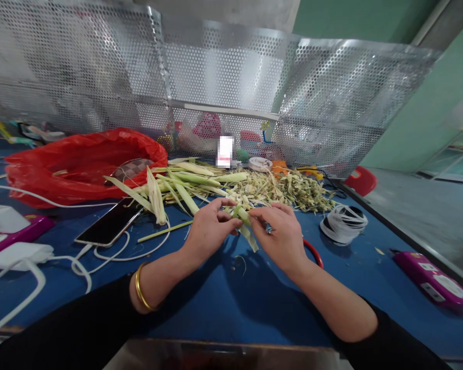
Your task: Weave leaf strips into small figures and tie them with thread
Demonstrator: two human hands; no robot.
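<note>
Over the middle of the blue table, a strip of pale green corn husk (249, 238) is pinched between my two hands. Thumb and fingers of my left hand (204, 231) close on its left end, and a gold bangle circles that wrist. My right hand (283, 239) grips the strip from the other side with its fingertips. The strip's loose end hangs down between the hands. Just beyond them lies a heap of long corn husks (195, 179), merging on the right into shredded, curled husk bits (304, 192). A red curved loop (314, 253) shows partly behind my right wrist.
A red plastic bag (61, 164) stands back left, near a black-screened phone (110, 223) and white cables. Purple power strips lie left (34, 230) and right (432, 280). A roll of white cord (343, 224) sits right. Behind rises a perforated metal screen (224, 72).
</note>
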